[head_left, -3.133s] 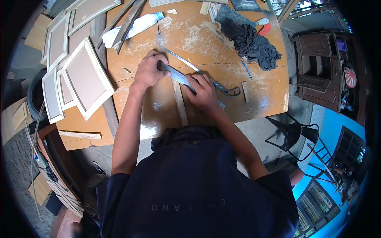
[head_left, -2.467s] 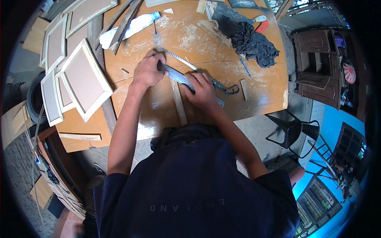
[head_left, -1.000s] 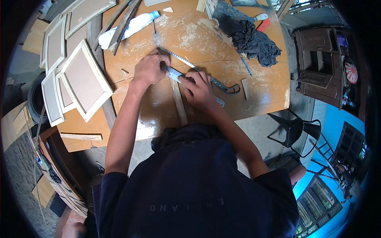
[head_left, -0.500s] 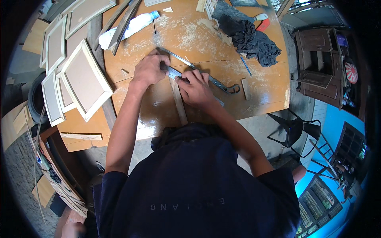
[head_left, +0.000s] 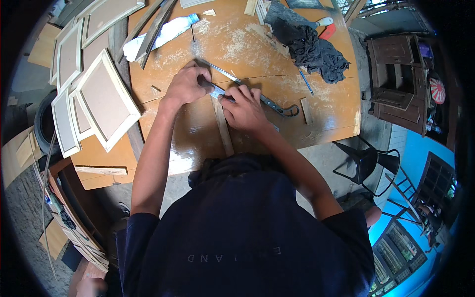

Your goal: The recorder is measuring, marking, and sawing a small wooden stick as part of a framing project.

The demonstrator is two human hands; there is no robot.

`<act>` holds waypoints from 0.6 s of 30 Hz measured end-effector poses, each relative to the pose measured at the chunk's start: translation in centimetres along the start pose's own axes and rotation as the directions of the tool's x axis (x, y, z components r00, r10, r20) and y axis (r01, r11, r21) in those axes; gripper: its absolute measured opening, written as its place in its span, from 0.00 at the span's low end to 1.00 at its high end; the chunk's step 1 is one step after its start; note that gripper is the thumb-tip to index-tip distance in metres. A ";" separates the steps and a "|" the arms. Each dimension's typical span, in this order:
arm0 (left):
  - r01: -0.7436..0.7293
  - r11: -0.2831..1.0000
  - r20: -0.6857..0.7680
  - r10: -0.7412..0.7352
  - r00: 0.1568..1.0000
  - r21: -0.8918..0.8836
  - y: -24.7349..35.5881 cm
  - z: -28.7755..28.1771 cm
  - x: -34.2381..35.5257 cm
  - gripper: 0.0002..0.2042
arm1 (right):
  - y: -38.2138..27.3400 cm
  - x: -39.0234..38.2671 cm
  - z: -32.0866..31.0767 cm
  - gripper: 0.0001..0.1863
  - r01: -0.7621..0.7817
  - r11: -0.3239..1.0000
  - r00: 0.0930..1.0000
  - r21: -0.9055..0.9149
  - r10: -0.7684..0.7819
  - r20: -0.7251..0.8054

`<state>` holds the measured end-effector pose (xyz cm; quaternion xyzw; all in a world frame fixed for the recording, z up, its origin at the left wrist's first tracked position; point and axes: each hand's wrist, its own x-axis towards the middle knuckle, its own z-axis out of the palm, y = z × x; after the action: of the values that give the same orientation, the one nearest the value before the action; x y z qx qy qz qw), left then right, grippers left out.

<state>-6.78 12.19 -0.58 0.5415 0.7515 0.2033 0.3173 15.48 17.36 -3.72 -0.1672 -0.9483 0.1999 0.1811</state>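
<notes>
Right grip [head_left: 243, 110] shifted leftward — along metal ruler [head_left: 216, 91].

Wooden worktable [head_left: 190, 136] strewn with sawdust [head_left: 240, 47]
On it lie a handsaw [head_left: 269, 103] with a short wood offcut [head_left: 306, 110] beside its handle, a narrow wood strip [head_left: 222, 126], a blue pencil or pen [head_left: 306, 81] near a crumpled black cloth [head_left: 324, 59], a plastic bottle [head_left: 173, 30], and overlapping pale-framed panels [head_left: 110, 99].

Head camera: worn fisheye, facing steeply down.
Torso [head_left: 242, 213]: nearest, filling lower centre.
Tabletop [head_left: 336, 105]: farther, its near edge crossing mid-frame.
</notes>
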 end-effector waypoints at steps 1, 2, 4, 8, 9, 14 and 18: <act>0.024 1.000 0.006 -0.024 1.000 -0.004 0.3 -0.1 0.1 0.13 | 0.0 0.0 0.0 0.12 -0.001 1.000 1.000 0.001 0.001 -0.007; 0.022 1.000 0.007 -0.022 1.000 -0.004 0.4 -0.1 0.2 0.13 | 0.0 0.0 -0.1 0.12 -0.002 1.000 1.000 0.000 0.002 -0.007; 0.063 0.997 0.032 -0.065 0.997 0.040 0.6 -0.1 0.3 0.13 | -0.1 0.0 -0.2 0.12 -0.008 1.000 1.000 0.002 0.008 0.017; 0.121 0.991 0.039 -0.123 0.992 0.054 0.9 0.3 0.5 0.13 | -0.1 0.0 -0.1 0.13 -0.015 1.000 1.000 0.009 0.015 0.008; 0.123 0.989 0.040 -0.127 0.991 0.083 0.8 0.4 0.6 0.14 | -0.2 0.0 -0.1 0.13 -0.020 1.000 1.000 0.014 0.019 0.009; 0.121 0.985 0.042 -0.127 0.991 0.120 0.6 0.5 0.7 0.15 | -0.4 -0.1 -0.2 0.14 -0.031 0.999 1.000 0.018 0.031 0.004; 0.134 0.979 0.074 -0.146 0.986 0.152 0.8 0.4 0.9 0.15 | -1.1 -0.1 -0.7 0.12 -0.094 0.996 0.996 -0.004 0.094 -0.013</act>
<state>-6.11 13.28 -0.57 0.5171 0.7865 0.1015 0.3219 15.61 16.54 -2.64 -0.2131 -0.9387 0.2052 0.1771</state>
